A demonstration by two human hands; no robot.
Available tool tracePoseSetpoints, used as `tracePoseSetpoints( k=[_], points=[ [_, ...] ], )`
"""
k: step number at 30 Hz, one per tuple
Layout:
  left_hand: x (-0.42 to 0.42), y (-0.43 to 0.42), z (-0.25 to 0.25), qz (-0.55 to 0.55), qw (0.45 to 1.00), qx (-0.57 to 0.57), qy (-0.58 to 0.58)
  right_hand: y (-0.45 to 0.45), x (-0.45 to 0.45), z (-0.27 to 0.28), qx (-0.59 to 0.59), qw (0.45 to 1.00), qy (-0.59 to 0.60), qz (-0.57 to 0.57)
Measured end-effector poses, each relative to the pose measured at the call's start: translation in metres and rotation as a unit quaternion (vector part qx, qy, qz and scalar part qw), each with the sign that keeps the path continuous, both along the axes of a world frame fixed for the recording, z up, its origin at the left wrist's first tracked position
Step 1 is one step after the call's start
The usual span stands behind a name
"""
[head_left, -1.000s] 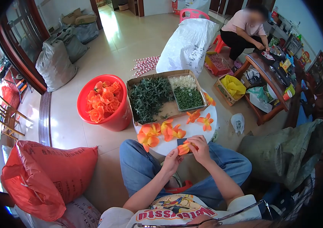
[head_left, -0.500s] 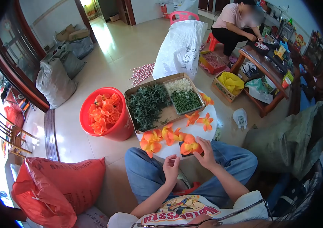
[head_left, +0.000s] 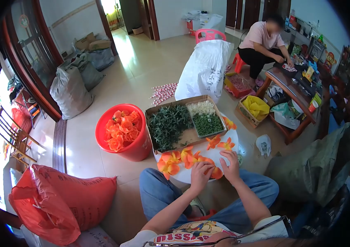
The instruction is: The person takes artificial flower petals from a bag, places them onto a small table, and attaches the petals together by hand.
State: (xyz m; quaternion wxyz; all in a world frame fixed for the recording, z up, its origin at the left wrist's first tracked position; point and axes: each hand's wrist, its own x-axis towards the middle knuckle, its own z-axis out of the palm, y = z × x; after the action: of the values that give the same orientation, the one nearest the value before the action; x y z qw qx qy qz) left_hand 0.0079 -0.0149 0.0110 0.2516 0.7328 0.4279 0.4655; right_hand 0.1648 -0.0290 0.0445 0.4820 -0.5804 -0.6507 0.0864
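Observation:
My left hand [head_left: 201, 176] is over an orange-yellow petal piece [head_left: 216, 173] at the near edge of the round white table [head_left: 183, 176], its fingers bent and partly hiding the piece. Just right of it, my right hand [head_left: 230, 164] has its fingers apart beside the same piece. Several orange petal pieces [head_left: 169, 164] lie in a row to the left, and others [head_left: 226, 144] lie behind my right hand. A cardboard box [head_left: 187, 140] on the table holds green leaf sprigs [head_left: 167, 125] and a clear tray of small green [head_left: 208, 124] and white parts [head_left: 202, 108].
A red bucket [head_left: 138, 151] of orange flowers stands left of the table. Behind the box is a large white sack [head_left: 204, 68]. A red sack [head_left: 80, 197] is at lower left, a green-grey sack [head_left: 311, 164] at right. A co-worker [head_left: 261, 43] sits at a wooden table [head_left: 292, 88].
My left hand has moved up and right onto the petal piece, which my hands held up a second ago. My right hand has come off it to the right. The camera view has shifted.

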Motion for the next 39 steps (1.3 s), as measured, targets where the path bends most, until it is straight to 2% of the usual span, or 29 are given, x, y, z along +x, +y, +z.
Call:
tracePoseSetpoints(
  k=[5,14,18,24,27,30,33,34,37,39],
  points=[
    [-0.001,0.003,-0.001,-0.006,1.0,0.015,-0.009,0.043,0.001,-0.008,0.033,0.999,-0.024,0.019],
    [-0.002,0.002,-0.002,0.004,1.0,0.012,0.0,0.171,-0.043,-0.024,-0.063,0.99,-0.095,0.077],
    [-0.005,0.003,-0.001,-0.004,1.0,0.016,0.005,0.224,-0.061,-0.045,-0.12,0.987,-0.1,0.041],
    [-0.007,0.005,-0.005,-0.031,1.0,0.0,0.001,0.267,-0.091,-0.058,-0.131,0.982,-0.117,-0.075],
    [-0.009,0.005,-0.003,-0.035,0.999,-0.004,0.012,0.27,-0.099,-0.054,-0.21,0.963,-0.136,-0.097],
    [-0.01,0.006,-0.002,-0.036,0.999,0.005,0.014,0.271,-0.1,-0.054,-0.184,0.973,-0.117,-0.079],
    [-0.01,0.007,-0.003,-0.039,0.999,0.008,-0.001,0.269,-0.091,-0.05,-0.119,0.989,-0.074,-0.044],
    [-0.009,0.007,-0.005,-0.037,0.999,0.006,-0.003,0.268,-0.088,-0.049,-0.06,0.996,-0.064,-0.032],
    [-0.007,0.006,-0.006,-0.033,0.999,-0.002,-0.009,0.269,-0.077,-0.047,-0.087,0.996,-0.033,-0.001],
    [-0.007,0.006,-0.003,-0.029,0.999,-0.009,-0.01,0.275,-0.071,-0.045,-0.097,0.994,0.028,0.04]
  ],
)
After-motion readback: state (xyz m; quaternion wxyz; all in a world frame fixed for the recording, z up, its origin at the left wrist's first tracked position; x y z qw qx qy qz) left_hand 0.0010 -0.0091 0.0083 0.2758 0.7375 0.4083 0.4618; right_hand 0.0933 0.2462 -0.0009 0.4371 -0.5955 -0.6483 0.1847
